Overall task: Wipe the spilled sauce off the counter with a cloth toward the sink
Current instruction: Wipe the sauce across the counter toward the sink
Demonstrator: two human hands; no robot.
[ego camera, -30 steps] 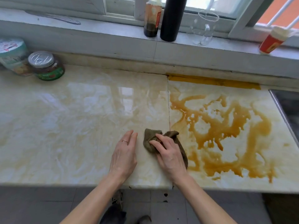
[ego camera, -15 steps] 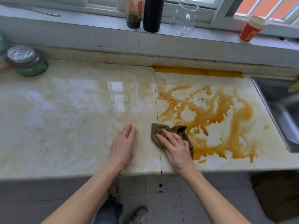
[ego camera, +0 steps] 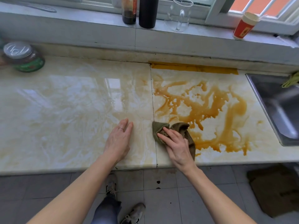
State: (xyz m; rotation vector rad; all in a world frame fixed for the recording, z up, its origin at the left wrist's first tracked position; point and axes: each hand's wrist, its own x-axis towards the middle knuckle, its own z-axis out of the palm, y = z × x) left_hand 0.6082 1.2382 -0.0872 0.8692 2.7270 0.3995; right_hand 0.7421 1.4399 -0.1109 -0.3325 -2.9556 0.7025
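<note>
Head view. Marble-look counter (ego camera: 64,110) under a window sill, sink (ego camera: 262,101) set in at the far right. The sauce spill (ego camera: 210,110) covers the slab right of the seam (ego camera: 152,102), from close behind the front edge back to a pooled strip (ego camera: 194,67) along the wall, and stops just short of the sink rim.

The cloth (ego camera: 182,128) is bunched just right of the seam, its right edge touching the near-left fringe of the spill. Right hand (ego camera: 176,146) lies on top of it, fingers extended and pressing down, not pinching. Left hand (ego camera: 118,143) is flat on dry counter left of the seam, fingers together, holding nothing.

Step, as I read it: start of the first pass, almost all the sauce unwiped. Next move calls for firm downward pressure and a sweep rightward to the sink rim, cloth spread wider to carry more.

Edges: the front lip is close to the near streaks, so a skewed stroke could push sauce onto the floor. The wall strip needs its own pass. The path to the sink has nothing standing in it. The jar (ego camera: 24,57) far left and the bottles (ego camera: 148,12) and paper cup (ego camera: 244,25) on the sill are well apart from it.
</note>
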